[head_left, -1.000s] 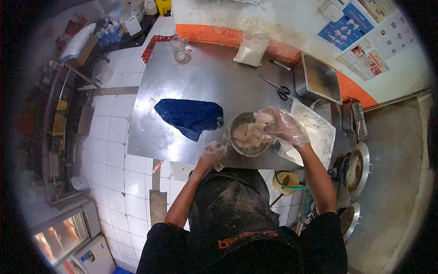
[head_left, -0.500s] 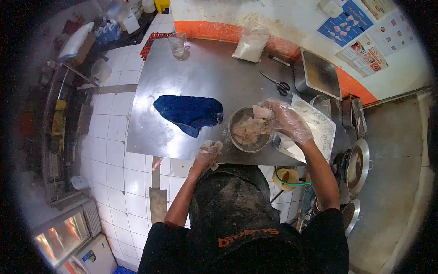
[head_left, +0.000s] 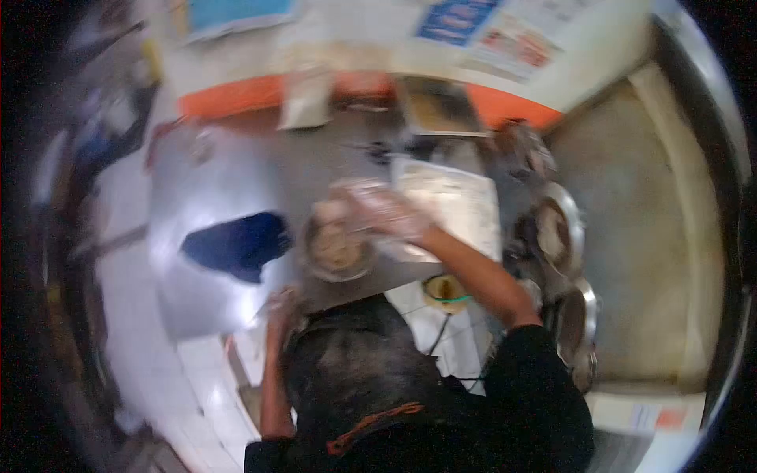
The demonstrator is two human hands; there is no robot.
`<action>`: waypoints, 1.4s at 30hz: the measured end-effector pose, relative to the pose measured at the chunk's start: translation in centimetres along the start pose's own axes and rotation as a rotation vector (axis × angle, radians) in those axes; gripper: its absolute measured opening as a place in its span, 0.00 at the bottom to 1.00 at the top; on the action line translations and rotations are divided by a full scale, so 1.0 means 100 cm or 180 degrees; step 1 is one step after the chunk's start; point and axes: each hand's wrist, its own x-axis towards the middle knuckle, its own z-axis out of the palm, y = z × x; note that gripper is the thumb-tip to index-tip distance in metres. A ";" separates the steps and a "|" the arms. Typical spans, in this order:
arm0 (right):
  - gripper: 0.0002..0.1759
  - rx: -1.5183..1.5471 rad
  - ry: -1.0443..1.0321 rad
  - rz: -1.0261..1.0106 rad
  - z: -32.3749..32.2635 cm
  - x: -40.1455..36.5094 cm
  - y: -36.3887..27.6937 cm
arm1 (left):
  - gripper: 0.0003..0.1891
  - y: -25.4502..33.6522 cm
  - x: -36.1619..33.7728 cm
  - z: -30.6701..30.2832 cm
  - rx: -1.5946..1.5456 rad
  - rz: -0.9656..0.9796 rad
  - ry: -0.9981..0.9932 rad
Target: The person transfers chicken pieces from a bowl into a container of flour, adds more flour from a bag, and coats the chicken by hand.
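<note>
The whole view is smeared by motion. My right hand (head_left: 382,209), in a clear plastic glove, is at the upper right rim of a round metal bowl (head_left: 339,276). Its fingers close on a pale piece of raw chicken (head_left: 336,210), whose outline is blurred. More pale, wet chicken pieces (head_left: 339,246) lie inside the bowl. Near the table's front edge is my gloved left hand (head_left: 282,306), below a dark blue cloth (head_left: 240,244); blur hides its finger shape. Just right of the bowl lies a white, flour-dusted tray (head_left: 453,197), partly behind my right forearm.
Along the back of the metal table (head_left: 189,292) stand a bag of white powder (head_left: 306,101), a rectangular metal container (head_left: 441,110) and a glass mug (head_left: 202,147). Black-handled scissors (head_left: 378,150) lie before the container. Large pans (head_left: 561,229) line the right side.
The camera has swung right, so the table and bowl appear farther left. My right hand stays by the bowl's upper right rim, and my left hand stays near the front edge.
</note>
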 end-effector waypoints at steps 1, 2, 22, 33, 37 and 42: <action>0.31 -0.1886 -0.0370 0.0188 0.000 0.004 -0.062 | 0.14 0.061 -0.002 -0.090 -0.1901 -0.1334 0.0287; 0.30 -0.1068 -0.0280 0.0383 0.000 0.014 -0.021 | 0.14 0.065 0.005 -0.153 -0.3811 -0.1206 -0.0347; 0.34 -0.2179 0.0422 -0.0801 -0.029 -0.005 -0.020 | 0.15 0.054 0.006 -0.070 -0.2534 -0.1492 0.0687; 0.32 -0.0378 0.0669 0.0889 -0.129 -0.074 -0.129 | 0.21 0.059 0.008 -0.084 -0.2423 -0.1506 0.0598; 0.33 -0.0404 0.0215 0.1291 -0.166 -0.086 -0.118 | 0.21 0.065 0.013 -0.095 -0.2949 -0.1376 0.0723; 0.28 -0.2327 0.0185 0.1389 -0.150 -0.105 -0.159 | 0.18 0.107 0.029 -0.179 -0.3535 -0.2447 -0.0151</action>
